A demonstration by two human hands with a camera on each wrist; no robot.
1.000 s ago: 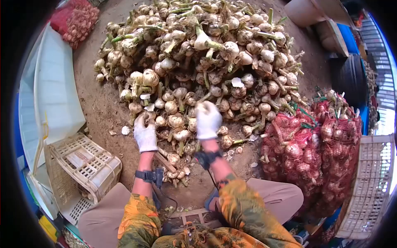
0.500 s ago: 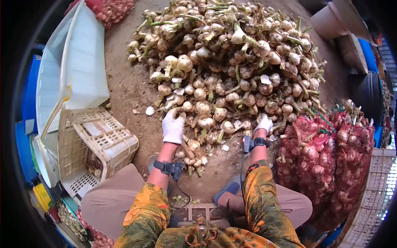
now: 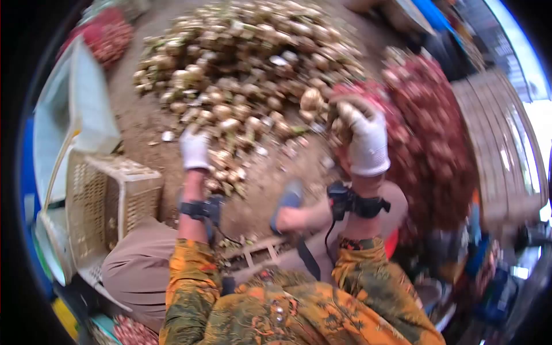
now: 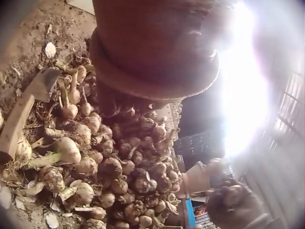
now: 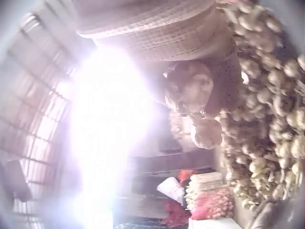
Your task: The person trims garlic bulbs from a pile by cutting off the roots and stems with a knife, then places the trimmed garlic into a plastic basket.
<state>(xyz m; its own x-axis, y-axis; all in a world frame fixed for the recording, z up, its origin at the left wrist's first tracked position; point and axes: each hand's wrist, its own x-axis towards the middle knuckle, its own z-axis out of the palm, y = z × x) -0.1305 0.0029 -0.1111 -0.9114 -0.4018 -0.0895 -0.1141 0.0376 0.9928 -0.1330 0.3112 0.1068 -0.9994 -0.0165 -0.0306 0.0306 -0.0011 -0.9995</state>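
In the head view my gloved right hand (image 3: 370, 141) grips garlic bulbs (image 3: 343, 123), raised beside the red net sacks (image 3: 425, 103). One garlic bulb (image 5: 207, 133) hangs out past the fingers in the right wrist view, with another (image 5: 190, 88) closer to the glove. My gloved left hand (image 3: 195, 150) is low at the front left edge of the garlic pile (image 3: 230, 86). Its fingers are blurred and shadowed, so I cannot tell whether they hold a bulb. On the ground near it lies a tool with a wooden handle (image 4: 16, 124) and a flat metal blade (image 4: 43, 83).
A plastic crate (image 3: 129, 172) lies on its side at the left, below a large pale tub (image 3: 75, 115). Another crate (image 3: 500, 144) leans at the right behind the sacks. White peel scraps (image 3: 167, 136) dot the dirt floor.
My right hand has left the pile's front edge and come up and right with garlic bulbs in it. The left hand stays near the pile's front left. The head view has swung right.
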